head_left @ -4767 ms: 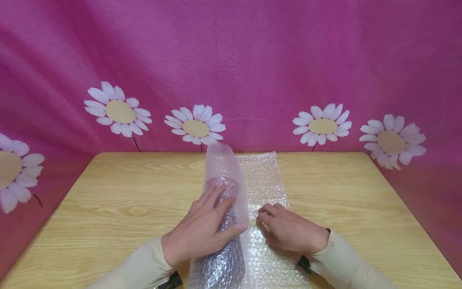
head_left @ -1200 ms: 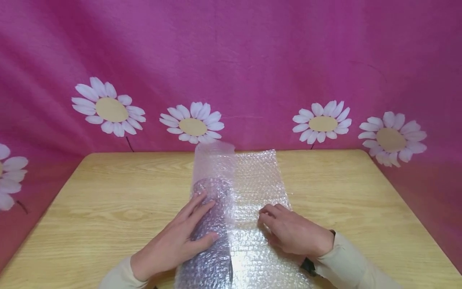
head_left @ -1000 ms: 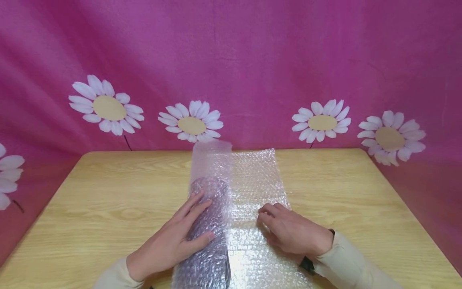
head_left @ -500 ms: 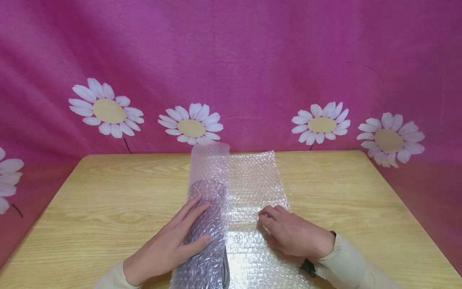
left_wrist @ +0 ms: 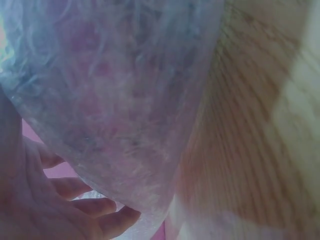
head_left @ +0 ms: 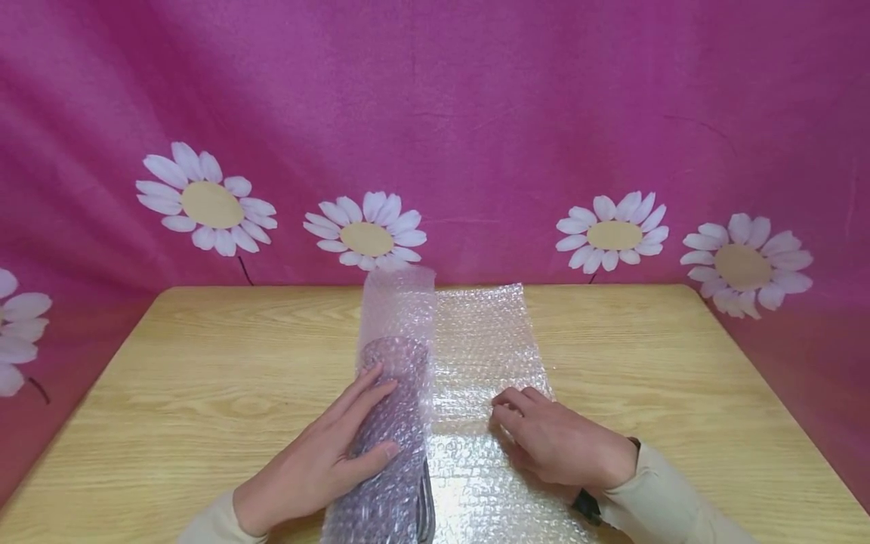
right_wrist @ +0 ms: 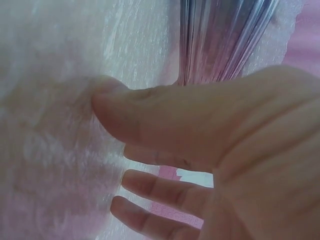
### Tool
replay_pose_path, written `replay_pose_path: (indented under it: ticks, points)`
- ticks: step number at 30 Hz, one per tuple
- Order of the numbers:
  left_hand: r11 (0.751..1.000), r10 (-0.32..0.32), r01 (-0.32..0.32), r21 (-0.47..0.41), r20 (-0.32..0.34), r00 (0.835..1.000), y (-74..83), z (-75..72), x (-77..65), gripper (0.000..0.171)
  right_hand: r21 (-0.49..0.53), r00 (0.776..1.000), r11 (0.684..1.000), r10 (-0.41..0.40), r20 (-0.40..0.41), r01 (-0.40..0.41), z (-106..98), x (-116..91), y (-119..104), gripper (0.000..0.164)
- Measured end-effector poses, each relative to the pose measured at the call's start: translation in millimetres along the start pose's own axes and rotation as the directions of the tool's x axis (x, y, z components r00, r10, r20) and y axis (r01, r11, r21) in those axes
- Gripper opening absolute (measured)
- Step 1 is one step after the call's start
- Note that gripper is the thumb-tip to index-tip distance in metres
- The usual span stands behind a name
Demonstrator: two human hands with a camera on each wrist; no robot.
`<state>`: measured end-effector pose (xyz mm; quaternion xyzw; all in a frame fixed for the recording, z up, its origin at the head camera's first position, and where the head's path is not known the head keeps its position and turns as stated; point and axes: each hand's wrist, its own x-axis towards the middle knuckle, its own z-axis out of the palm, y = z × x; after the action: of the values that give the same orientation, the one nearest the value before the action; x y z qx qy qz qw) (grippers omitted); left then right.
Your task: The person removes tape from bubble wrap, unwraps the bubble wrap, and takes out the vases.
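A dark, shiny, ribbed object (right_wrist: 215,40) lies under a layer of bubble wrap (head_left: 476,332), which is folded over it from the left. In the head view its dark edge (head_left: 425,502) shows at the right side of the fold. My left hand (head_left: 319,453) rests on the wrapped bundle (head_left: 394,423) with fingers spread; in the left wrist view those fingers (left_wrist: 82,200) lie along the plastic. To the right, my right hand (head_left: 557,438) presses its fingertips onto the flat part of the sheet. The right thumb (right_wrist: 150,107) touches the wrap too.
A wood-grain table (head_left: 224,378) carries everything. Behind it hangs a magenta cloth (head_left: 476,128) printed with white daisies. The far end of the folded wrap reaches the table's back edge.
Compared with several seconds ago, the wrapped bundle and my left hand have shifted left, and the object's dark edge has come into view. My right hand has stayed nearly in place.
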<state>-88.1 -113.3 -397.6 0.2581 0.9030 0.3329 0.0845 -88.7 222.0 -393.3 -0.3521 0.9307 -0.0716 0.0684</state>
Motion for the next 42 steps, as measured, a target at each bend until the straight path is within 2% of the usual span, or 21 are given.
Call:
replay_pose_path:
  ticks: [10,19,36,42]
  points:
    - [1.0,0.008,-0.008,0.009,-0.004,1.0,-0.5,-1.1,-1.3,0.068,0.005,1.0,1.0,-0.014,-0.017,0.014,0.4,-1.7,-0.3,0.021]
    - [0.999,0.018,-0.017,0.037,-0.008,1.0,-0.8,-3.0,-0.8,0.069,0.035,0.999,0.999,0.022,0.026,-0.023,-2.0,-0.3,2.2,0.029]
    - [0.999,-0.01,0.009,0.046,0.011,1.0,-1.6,-9.1,-3.2,0.07,-0.02,0.998,0.999,-0.042,-0.046,0.041,0.1,-0.9,3.3,0.032]
    - [0.999,-0.001,0.0,0.047,0.011,1.0,-1.8,-8.9,-3.0,0.07,-0.036,0.996,0.998,-0.058,-0.066,0.056,0.9,-1.5,4.5,0.032]
